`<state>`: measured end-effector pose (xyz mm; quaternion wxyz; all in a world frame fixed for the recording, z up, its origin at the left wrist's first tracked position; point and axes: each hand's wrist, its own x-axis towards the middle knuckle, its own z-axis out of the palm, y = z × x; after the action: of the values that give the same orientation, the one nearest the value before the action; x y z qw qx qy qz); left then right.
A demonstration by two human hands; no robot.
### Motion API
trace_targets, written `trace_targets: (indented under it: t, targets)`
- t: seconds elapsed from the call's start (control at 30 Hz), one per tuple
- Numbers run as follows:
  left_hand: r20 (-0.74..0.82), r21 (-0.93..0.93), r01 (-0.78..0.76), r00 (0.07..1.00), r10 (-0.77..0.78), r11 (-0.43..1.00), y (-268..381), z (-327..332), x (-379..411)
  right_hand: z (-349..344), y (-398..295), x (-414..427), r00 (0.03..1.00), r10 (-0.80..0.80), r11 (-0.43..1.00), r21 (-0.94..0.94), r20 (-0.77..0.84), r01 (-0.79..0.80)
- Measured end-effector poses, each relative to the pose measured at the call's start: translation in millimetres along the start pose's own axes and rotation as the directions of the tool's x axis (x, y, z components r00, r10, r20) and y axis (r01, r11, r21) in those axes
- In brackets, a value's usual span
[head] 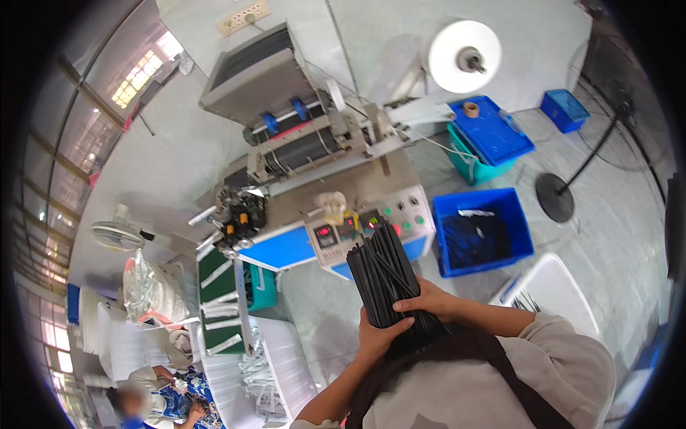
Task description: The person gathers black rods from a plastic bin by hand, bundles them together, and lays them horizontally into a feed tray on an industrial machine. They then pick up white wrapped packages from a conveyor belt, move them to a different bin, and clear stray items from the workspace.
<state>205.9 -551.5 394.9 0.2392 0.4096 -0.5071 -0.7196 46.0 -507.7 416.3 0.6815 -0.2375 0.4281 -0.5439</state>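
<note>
A thick bundle of thin black sticks or straws [378, 279] is held upright against my body, a few of them lying crosswise on its face. My left hand [378, 332] grips its lower left side, thumb across the front. On the right side my right hand [429, 300] wraps around it, its thumb also over the front. The bundle's top reaches in front of the control panel [343, 244] of a packaging machine [300, 139], whose displays are lit red and green. The bundle's lower end is partly hidden by my hands and apron.
A blue bin [437, 236] with dark contents stands right of the machine. Beyond it are a lidded teal bin [482, 171] and a floor fan [557, 195]. Left, a green conveyor belt [211, 273] carries wrapped packs beside a white tub [292, 354]. A seated person [161, 399] handles something.
</note>
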Motion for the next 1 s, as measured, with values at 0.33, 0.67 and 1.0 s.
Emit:
trace_targets:
  t: [0.33, 0.67, 1.0]
  targets:
    - [-0.216, -0.575, -0.157, 0.976, 0.036, 0.803, 223, 30, 165, 12, -262, 241, 0.888, 0.206, 0.729, -0.67, 0.411, 0.141]
    - [-0.26, -0.636, -0.494, 0.86, 0.438, 0.592, 442, -5, 309, 143, -519, 360, 0.791, 0.431, 0.415, -0.874, 0.433, 0.252]
    - [-0.519, -0.534, -0.252, 0.851, -0.077, 0.807, 486, -22, 445, 114, -544, 518, 0.916, 0.37, -0.104, -0.973, 0.153, 0.205]
